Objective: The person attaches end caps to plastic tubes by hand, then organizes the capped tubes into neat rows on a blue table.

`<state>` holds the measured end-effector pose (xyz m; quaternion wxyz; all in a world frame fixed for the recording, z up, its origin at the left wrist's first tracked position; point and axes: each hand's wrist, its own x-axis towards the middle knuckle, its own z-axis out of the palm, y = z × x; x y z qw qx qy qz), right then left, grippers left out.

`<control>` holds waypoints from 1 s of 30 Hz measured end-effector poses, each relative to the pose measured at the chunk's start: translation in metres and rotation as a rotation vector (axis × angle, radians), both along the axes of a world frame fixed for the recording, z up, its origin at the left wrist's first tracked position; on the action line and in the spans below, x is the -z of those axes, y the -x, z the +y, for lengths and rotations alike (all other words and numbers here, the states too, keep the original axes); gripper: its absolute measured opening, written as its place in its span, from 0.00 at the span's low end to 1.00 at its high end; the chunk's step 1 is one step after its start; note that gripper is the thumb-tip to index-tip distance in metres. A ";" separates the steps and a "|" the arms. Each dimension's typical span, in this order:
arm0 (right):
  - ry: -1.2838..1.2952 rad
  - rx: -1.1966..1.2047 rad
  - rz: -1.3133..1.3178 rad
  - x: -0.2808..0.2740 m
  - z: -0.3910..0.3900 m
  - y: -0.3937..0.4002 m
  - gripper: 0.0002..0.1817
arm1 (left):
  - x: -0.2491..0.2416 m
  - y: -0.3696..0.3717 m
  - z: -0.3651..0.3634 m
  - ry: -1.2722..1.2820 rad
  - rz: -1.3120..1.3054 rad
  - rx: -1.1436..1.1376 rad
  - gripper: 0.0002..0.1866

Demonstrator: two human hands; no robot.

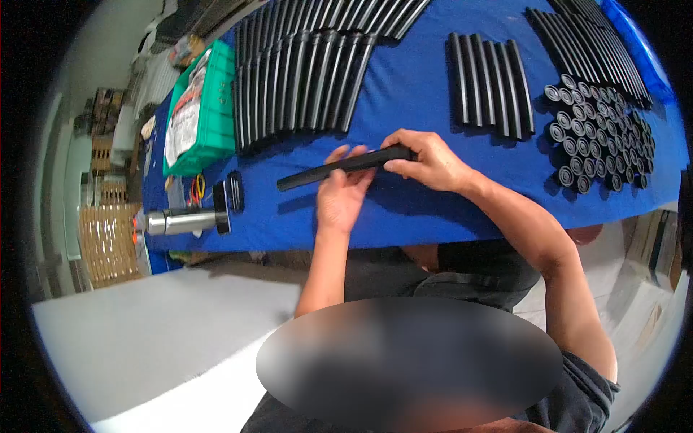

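A black tube [310, 176] slants across in front of me, above the blue cloth, its left end a little lower than its right. My right hand [432, 160] grips the tube's right end between thumb and fingers, covering part of that end. Around the tube's middle is my left hand [345, 195], thumb on the near side and fingers on the far side, in a loose hold. Beyond my right hand, a short row of similar black tubes [491, 86] lies on the cloth. Round black end pieces [593, 130] stand bunched at the right.
Long rows of black tubes [289, 94] cover the table's back left, and more tubes [588, 50] lie back right. A green crate [216, 108] stands at the left. Near it are a metal flask [184, 221] and a dark phone-like object [221, 206]. Blue cloth [411, 216] covers the table.
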<state>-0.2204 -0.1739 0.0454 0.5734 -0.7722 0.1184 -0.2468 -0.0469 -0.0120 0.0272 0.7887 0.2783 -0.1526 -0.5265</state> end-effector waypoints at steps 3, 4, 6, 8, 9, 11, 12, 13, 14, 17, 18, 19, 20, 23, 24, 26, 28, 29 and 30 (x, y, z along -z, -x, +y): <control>0.211 0.048 -0.062 0.006 -0.005 0.001 0.17 | 0.023 -0.025 0.014 0.061 0.121 -0.025 0.16; 0.201 0.043 -0.066 0.005 -0.004 0.001 0.17 | 0.024 -0.028 0.015 0.088 0.134 0.014 0.16; 0.219 0.042 -0.092 0.007 -0.002 0.001 0.16 | 0.024 -0.026 0.016 0.080 0.115 -0.007 0.15; 0.239 0.050 -0.092 0.013 -0.002 0.001 0.16 | 0.025 -0.026 0.014 0.060 0.114 -0.038 0.15; 0.227 0.052 -0.070 0.014 -0.002 0.000 0.16 | 0.024 -0.026 0.014 0.059 0.111 -0.033 0.15; 0.270 0.076 -0.139 0.019 -0.002 0.000 0.17 | 0.022 -0.023 0.013 0.056 0.057 -0.040 0.17; 0.272 0.081 -0.138 0.021 -0.001 0.000 0.17 | 0.020 -0.023 0.014 0.056 0.076 -0.024 0.16; 0.278 0.078 -0.139 0.021 -0.001 0.000 0.16 | 0.020 -0.024 0.014 0.060 0.093 -0.015 0.16; 0.283 0.071 -0.108 0.021 -0.001 0.000 0.16 | 0.021 -0.025 0.015 0.063 0.098 -0.009 0.16; 0.296 0.057 -0.070 0.020 0.001 0.001 0.17 | 0.024 -0.026 0.017 0.063 0.100 -0.019 0.16; 0.302 0.064 -0.087 0.021 0.002 0.000 0.17 | 0.024 -0.025 0.017 0.058 0.097 -0.033 0.16; 0.309 0.069 -0.107 0.022 0.002 -0.001 0.17 | 0.023 -0.025 0.017 0.052 0.092 -0.049 0.16; 0.326 0.068 -0.147 0.024 0.001 -0.002 0.18 | 0.023 -0.026 0.019 0.053 0.110 -0.039 0.17; 0.310 0.070 -0.162 0.014 0.004 0.003 0.16 | 0.020 -0.022 0.017 0.062 0.173 -0.050 0.18; 0.335 0.072 -0.150 0.014 0.006 0.001 0.17 | 0.018 -0.021 0.015 0.060 0.154 -0.034 0.18; 0.396 0.059 -0.169 0.015 0.012 -0.001 0.18 | 0.015 -0.019 0.015 0.052 0.115 -0.009 0.18; 0.428 0.054 -0.185 0.016 0.014 -0.001 0.20 | 0.018 -0.021 0.015 0.055 0.109 0.012 0.18; 0.378 0.041 -0.193 0.017 0.013 0.000 0.20 | 0.021 -0.026 0.016 0.062 0.122 0.024 0.17; 0.327 0.028 -0.201 0.015 0.012 0.003 0.19 | 0.021 -0.026 0.015 0.067 0.135 0.035 0.17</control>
